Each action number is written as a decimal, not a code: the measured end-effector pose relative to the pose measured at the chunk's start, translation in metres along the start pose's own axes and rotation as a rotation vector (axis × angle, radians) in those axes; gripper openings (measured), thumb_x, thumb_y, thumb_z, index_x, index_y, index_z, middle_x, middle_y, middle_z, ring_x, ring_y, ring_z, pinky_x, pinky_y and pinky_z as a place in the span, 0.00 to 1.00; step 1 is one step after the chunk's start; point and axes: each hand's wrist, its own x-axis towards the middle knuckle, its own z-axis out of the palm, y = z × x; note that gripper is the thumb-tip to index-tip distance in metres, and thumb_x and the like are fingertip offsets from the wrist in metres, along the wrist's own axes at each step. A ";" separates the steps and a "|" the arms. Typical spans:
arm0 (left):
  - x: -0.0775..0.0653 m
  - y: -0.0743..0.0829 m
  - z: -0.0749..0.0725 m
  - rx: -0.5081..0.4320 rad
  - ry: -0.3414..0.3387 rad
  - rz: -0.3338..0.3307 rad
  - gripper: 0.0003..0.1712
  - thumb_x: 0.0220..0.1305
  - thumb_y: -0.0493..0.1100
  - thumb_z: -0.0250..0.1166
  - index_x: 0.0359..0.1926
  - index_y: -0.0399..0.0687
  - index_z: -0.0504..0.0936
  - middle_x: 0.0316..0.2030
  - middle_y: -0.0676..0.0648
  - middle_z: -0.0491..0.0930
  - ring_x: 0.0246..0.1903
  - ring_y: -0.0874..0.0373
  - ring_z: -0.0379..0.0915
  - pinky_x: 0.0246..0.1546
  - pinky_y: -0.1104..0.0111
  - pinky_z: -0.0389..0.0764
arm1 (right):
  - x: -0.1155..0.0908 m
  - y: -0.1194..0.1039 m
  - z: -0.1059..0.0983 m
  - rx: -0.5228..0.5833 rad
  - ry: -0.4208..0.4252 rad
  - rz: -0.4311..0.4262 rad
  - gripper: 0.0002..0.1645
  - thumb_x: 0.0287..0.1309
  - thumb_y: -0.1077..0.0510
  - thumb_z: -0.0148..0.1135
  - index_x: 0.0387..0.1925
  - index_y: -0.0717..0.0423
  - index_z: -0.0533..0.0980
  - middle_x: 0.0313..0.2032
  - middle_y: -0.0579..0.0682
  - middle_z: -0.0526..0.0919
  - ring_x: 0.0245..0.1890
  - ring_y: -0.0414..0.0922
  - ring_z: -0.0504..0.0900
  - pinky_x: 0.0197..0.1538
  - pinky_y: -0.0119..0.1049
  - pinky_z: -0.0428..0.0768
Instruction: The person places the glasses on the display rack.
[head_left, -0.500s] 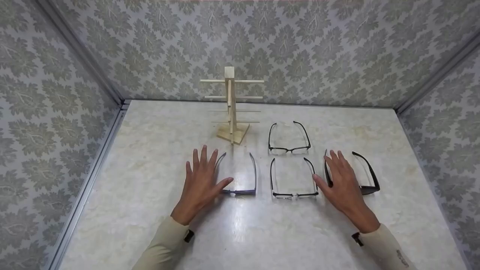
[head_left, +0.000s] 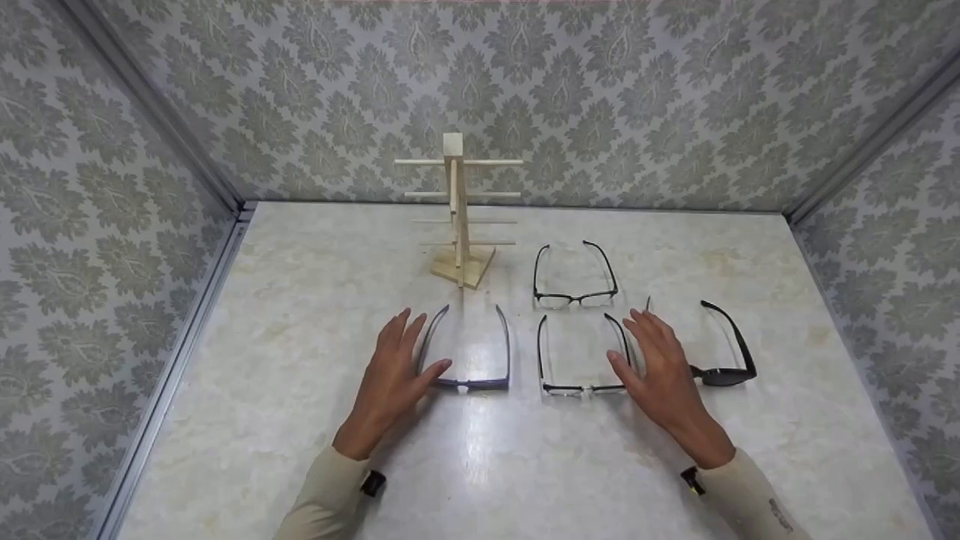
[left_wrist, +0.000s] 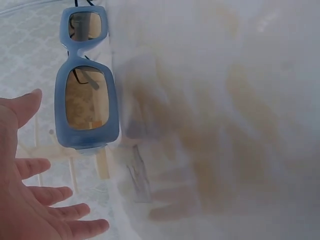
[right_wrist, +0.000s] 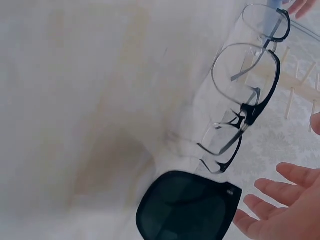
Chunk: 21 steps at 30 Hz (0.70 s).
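Note:
My left hand (head_left: 388, 379) hovers with spread fingers at the left side of the blue-framed sunglasses (head_left: 486, 384), whose tinted lenses show in the left wrist view. My right hand (head_left: 664, 379) is held between the half-rim eyeglasses (head_left: 562, 390) and the black sunglasses (head_left: 727, 376), overlapping one temple of each in the head view. Its fingers are extended, and nothing is held. Another pair of dark-framed eyeglasses (head_left: 576, 300) sits farther back. All the pairs rest with temples unfolded and pointing away from me. A wooden rack (head_left: 459, 202) with several thin pegs stands behind the blue sunglasses.
The pale marbled table (head_left: 285, 315) carries everything. Patterned wall panels (head_left: 562, 97) rise at its back and both sides, with a metal rail (head_left: 172, 360) along the left edge.
The right hand has shifted left, off the black sunglasses' front toward the half-rim eyeglasses. My left hand has drawn slightly left and back, its fingers closer together.

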 end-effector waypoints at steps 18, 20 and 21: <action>-0.002 -0.004 0.001 -0.286 0.036 -0.111 0.43 0.69 0.45 0.80 0.78 0.37 0.73 0.78 0.31 0.68 0.80 0.33 0.60 0.78 0.36 0.64 | 0.007 -0.029 0.024 0.173 -0.038 0.092 0.28 0.71 0.61 0.75 0.68 0.64 0.80 0.65 0.61 0.82 0.67 0.58 0.78 0.67 0.58 0.78; -0.003 -0.004 0.004 -0.292 0.034 -0.108 0.43 0.69 0.45 0.81 0.78 0.37 0.73 0.78 0.31 0.68 0.80 0.33 0.61 0.78 0.36 0.64 | 0.007 -0.031 0.027 0.181 -0.034 0.091 0.28 0.71 0.62 0.75 0.68 0.64 0.80 0.65 0.60 0.82 0.67 0.58 0.78 0.66 0.59 0.78; -0.004 -0.004 0.005 -0.295 0.033 -0.109 0.43 0.68 0.45 0.81 0.78 0.36 0.73 0.78 0.31 0.69 0.80 0.33 0.61 0.78 0.36 0.64 | 0.008 -0.032 0.028 0.182 -0.031 0.090 0.28 0.70 0.61 0.75 0.67 0.64 0.80 0.65 0.60 0.83 0.66 0.58 0.78 0.66 0.59 0.79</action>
